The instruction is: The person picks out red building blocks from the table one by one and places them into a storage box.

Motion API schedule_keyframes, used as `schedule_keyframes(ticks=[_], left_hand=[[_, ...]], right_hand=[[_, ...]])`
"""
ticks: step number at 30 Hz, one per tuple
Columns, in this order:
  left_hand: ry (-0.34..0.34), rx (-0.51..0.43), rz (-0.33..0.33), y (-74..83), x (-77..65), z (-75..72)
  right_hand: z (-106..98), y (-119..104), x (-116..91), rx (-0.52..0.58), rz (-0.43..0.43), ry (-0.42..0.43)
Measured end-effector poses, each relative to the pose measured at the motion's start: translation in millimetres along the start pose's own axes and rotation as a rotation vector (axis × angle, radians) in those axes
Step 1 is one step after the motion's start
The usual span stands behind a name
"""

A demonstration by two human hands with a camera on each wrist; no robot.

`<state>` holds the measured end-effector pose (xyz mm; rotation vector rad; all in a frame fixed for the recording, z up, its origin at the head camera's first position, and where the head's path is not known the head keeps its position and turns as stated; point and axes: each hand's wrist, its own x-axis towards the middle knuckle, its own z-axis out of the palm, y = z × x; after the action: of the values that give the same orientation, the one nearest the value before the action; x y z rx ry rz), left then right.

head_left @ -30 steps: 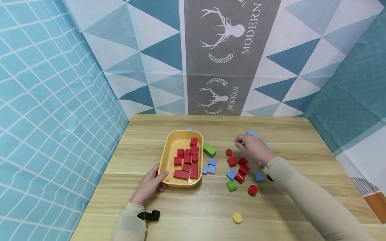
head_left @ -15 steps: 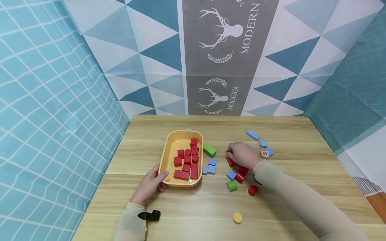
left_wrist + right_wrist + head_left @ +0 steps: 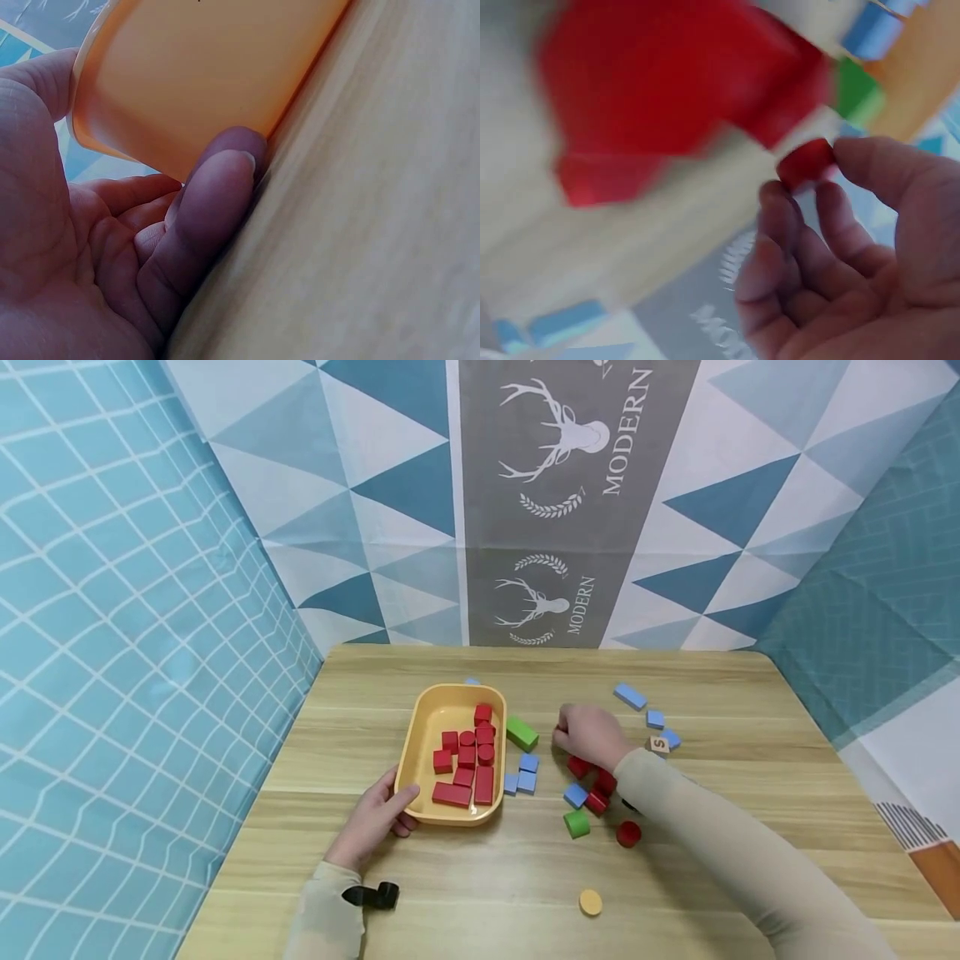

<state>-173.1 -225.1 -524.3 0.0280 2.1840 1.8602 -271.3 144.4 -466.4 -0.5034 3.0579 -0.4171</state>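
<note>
My left hand [image 3: 378, 817] holds the near left corner of a yellow plastic tray [image 3: 427, 718], thumb over the rim and fingers against its outer wall. Several red blocks [image 3: 452, 794] lie inside, mostly toward its right side. To the right of the tray, my right hand [image 3: 594, 737] pinches a short red cylinder block [image 3: 806, 163] between thumb and fingers; the right wrist view shows it, while the hand hides it from the head view. Under and beside that hand lie several more red blocks [image 3: 597, 801], partly covered by the hand and sleeve.
Beside the tray lie a long green block [image 3: 522, 733] and several blue blocks [image 3: 527, 782]. A green cylinder [image 3: 577, 823], a red cylinder [image 3: 628, 834] and a yellow disc [image 3: 590, 902] are nearer. A lettered wooden cube [image 3: 658, 745] and blue blocks [image 3: 630, 696] sit at back right.
My right hand has come down and left to the short red cylinder block and now pinches it. The lettered cube has come into sight behind the arm. My left hand keeps its hold on the tray.
</note>
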Motion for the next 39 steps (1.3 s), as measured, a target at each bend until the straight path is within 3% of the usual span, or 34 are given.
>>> schedule_keyframes(ticks=[3,6,11,15,19,23,27,34,39], left_hand=[[-0.004,0.011,0.0,11.8,-5.4,1.6],[-0.005,0.025,0.002,22.4,-11.1,3.3],[-0.008,0.027,0.007,27.4,-14.1,3.9],[-0.02,0.013,0.015,24.6,-12.8,4.6],[-0.027,0.003,0.012,21.9,-11.8,6.0],[-0.013,0.003,0.005,22.2,-12.5,7.1],[-0.013,0.008,0.006,23.7,-13.5,6.5],[-0.023,0.02,0.011,24.7,-14.4,4.7],[-0.023,0.021,0.008,24.0,-13.9,5.0]], right_hand=[[-13.1,-18.3,3.0,0.088,-0.028,0.108],[-21.2,-46.7,2.8,0.157,-0.12,0.161],[-7.5,-97.3,-5.2,0.191,-0.374,0.086],[16.1,-124.7,-7.0,0.098,-0.499,0.003],[32.9,-136.7,-4.7,-0.017,-0.522,0.002],[40.5,-137.6,-3.5,-0.088,-0.488,0.038],[42.6,-135.4,-4.8,-0.11,-0.473,0.021],[41.5,-136.5,-8.5,-0.191,-0.542,-0.022],[42.8,-136.0,-9.8,-0.189,-0.525,-0.043]])
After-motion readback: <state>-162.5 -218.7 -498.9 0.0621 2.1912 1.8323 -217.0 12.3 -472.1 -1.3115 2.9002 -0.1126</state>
